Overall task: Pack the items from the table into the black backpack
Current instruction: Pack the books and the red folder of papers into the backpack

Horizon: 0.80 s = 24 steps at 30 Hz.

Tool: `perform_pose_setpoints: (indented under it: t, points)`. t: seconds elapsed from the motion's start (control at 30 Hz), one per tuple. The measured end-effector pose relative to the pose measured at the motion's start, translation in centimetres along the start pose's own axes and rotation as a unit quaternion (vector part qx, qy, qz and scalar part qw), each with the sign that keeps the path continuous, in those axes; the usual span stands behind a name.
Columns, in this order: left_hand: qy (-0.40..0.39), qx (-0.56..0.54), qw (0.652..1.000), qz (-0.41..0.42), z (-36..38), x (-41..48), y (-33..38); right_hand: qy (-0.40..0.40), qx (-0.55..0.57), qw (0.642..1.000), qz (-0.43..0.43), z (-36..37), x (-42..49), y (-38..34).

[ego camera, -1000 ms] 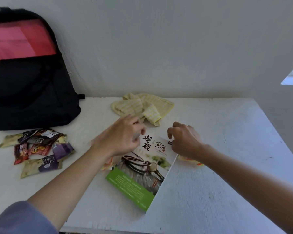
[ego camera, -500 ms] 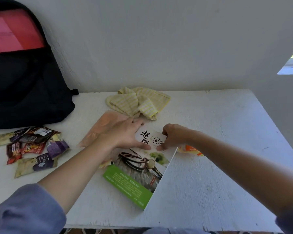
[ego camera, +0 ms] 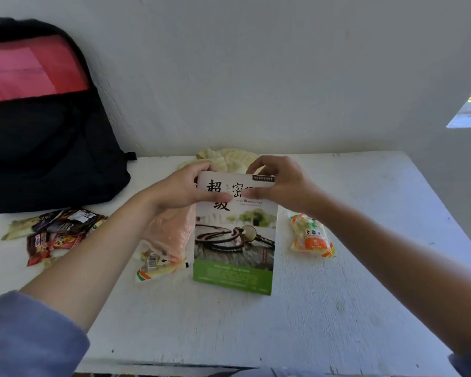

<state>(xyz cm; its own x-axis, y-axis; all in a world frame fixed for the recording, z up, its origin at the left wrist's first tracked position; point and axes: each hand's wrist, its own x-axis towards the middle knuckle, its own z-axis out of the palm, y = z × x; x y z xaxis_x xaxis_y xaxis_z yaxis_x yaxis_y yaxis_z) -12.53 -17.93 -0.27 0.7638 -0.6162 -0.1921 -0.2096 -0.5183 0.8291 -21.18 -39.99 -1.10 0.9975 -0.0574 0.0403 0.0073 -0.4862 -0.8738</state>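
A book [ego camera: 235, 240] with a white top, a bracelet picture and a green bottom band is raised upright over the table's middle. My left hand [ego camera: 182, 190] grips its top left corner and my right hand [ego camera: 279, 183] grips its top right corner. The black backpack [ego camera: 44, 137] leans against the wall at the far left, its top open on a red lining. An orange plastic bag [ego camera: 172, 232] with a snack packet lies left of the book. An orange and yellow snack pack [ego camera: 312, 236] lies to its right.
Several dark snack wrappers [ego camera: 55, 232] lie in front of the backpack. A yellow cloth [ego camera: 226, 159] is bunched by the wall behind the book. The white table [ego camera: 337, 308] ends close to me and at the right edge.
The book lay flat and slanted on the table; both hands have lifted its top edge and turned it square to me. The orange bag and right snack pack are now uncovered.
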Motion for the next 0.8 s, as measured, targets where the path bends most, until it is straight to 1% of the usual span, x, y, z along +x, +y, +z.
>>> perform_pose_setpoints:
  t: [0.1, 0.17, 0.23, 0.3, 0.37, 0.43, 0.47, 0.53, 0.6, 0.67, 0.8]
  points:
    - [0.002, -0.11, 0.994, 0.011, -0.2, -1.3, -0.2, 0.03, 0.117, 0.992, 0.025, 0.6, -0.5, 0.0]
    - [0.009, -0.152, 0.988, 0.032, -0.2, -2.1, 0.0, 0.019, 0.187, 0.982, 0.033, 0.8, -1.0, -0.4]
    - [0.033, -0.168, 0.984, 0.054, -0.5, -2.9, 0.4, -0.035, 0.243, 0.969, 0.015, 0.8, -1.2, -1.2]
    - [0.059, -0.176, 0.98, 0.075, -1.2, -3.9, 1.1, -0.084, 0.27, 0.959, -0.011, 0.6, -1.2, -2.2]
    - [0.101, -0.192, 0.972, 0.085, -2.3, -5.0, 1.8, -0.142, 0.288, 0.947, -0.028, 0.8, -0.5, -2.6]
    - [0.154, -0.222, 0.958, 0.094, -3.2, -5.6, 2.7, -0.189, 0.283, 0.94, -0.019, 1.6, 0.1, -2.9]
    - [0.186, -0.23, 0.95, 0.1, -4.1, -6.1, 3.0, -0.191, 0.285, 0.939, -0.005, 2.3, 0.7, -3.5]
    - [0.225, -0.22, 0.942, 0.116, -5.7, -6.5, 3.8, -0.167, 0.292, 0.942, 0.01, 3.1, 1.7, -4.7]
    - [0.251, -0.182, 0.942, 0.132, -7.6, -7.1, 4.2, -0.143, 0.27, 0.952, -0.027, 4.3, 2.9, -6.2]
    - [0.27, -0.16, 0.938, 0.147, -9.6, -7.8, 3.8, -0.103, 0.263, 0.958, -0.056, 5.9, 4.4, -7.8]
    - [0.322, -0.17, 0.921, 0.142, -13.9, -8.7, 2.3, -0.026, 0.281, 0.955, -0.089, 9.7, 6.9, -11.0]
